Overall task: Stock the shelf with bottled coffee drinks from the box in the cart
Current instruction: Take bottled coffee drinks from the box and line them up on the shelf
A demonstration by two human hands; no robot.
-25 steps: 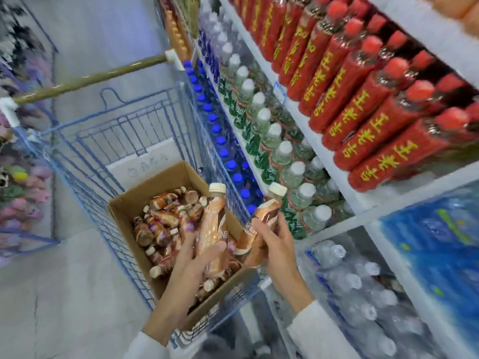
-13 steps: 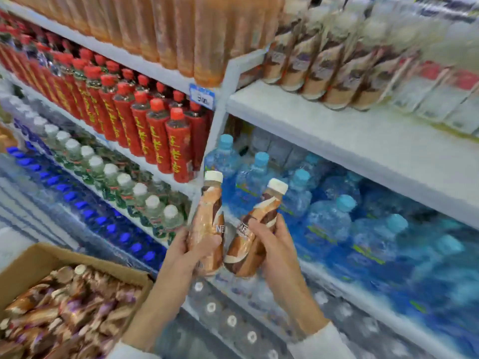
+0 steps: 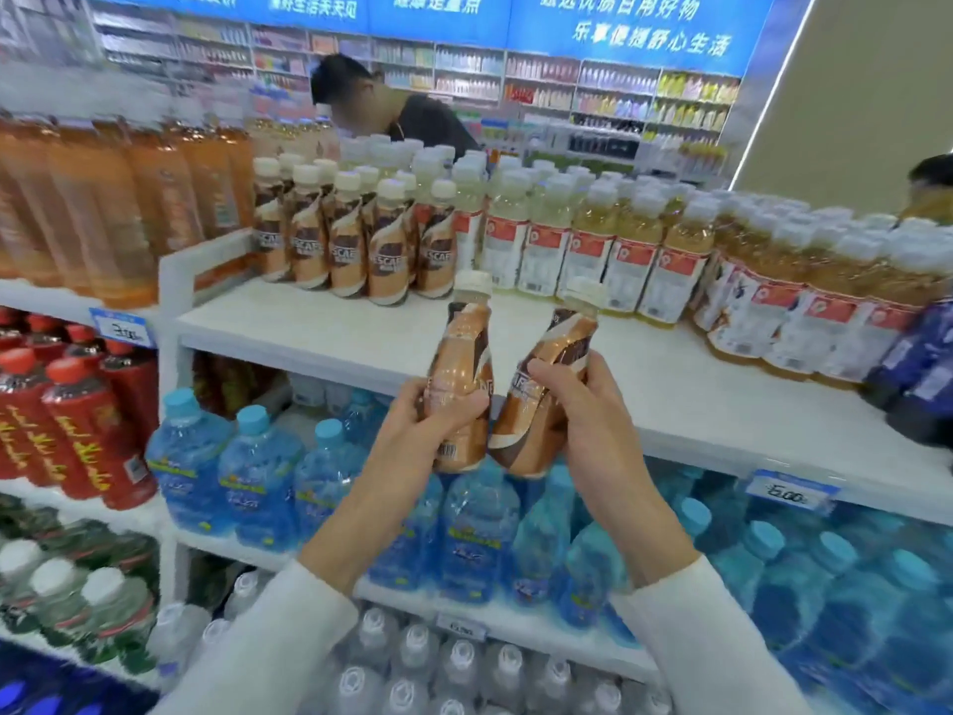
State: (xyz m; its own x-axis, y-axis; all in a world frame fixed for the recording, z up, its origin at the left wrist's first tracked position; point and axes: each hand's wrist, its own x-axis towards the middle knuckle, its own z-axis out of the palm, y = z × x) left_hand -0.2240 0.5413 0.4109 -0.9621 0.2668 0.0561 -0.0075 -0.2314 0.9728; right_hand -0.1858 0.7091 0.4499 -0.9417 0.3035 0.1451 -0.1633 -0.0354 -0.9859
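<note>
- At chest height before the white shelf: both hands are raised, one bottled coffee drink in each.
- Left hand: fingers and thumb wrapped round the lower body of the left coffee bottle. Bottle near upright, cream cap up, barcode showing near its base.
- Right hand: curled round the lower half of the right coffee bottle. Bottle tilted, cap leaning to the right.
- Held bottles: bases close together, caps apart. Cannot tell whether the bases touch.
- Both held bottles are in the air in front of the bare front stretch of the shelf board.
- Stocked coffee bottles: upright cluster at the back left of the same board, brown-and-tan labels, cream caps.
- Yellow drink bottles: rows just right of that cluster, red-and-white labels.
- Orange drink bottles: left bay, at about the same level.
- Blue water bottles: shelf below, under the hands.
- Red bottles: lower left bay.
- Price tag: on the shelf edge, right of the right hand.
- Person in a dark top: beyond the shelf, bent forward.
</note>
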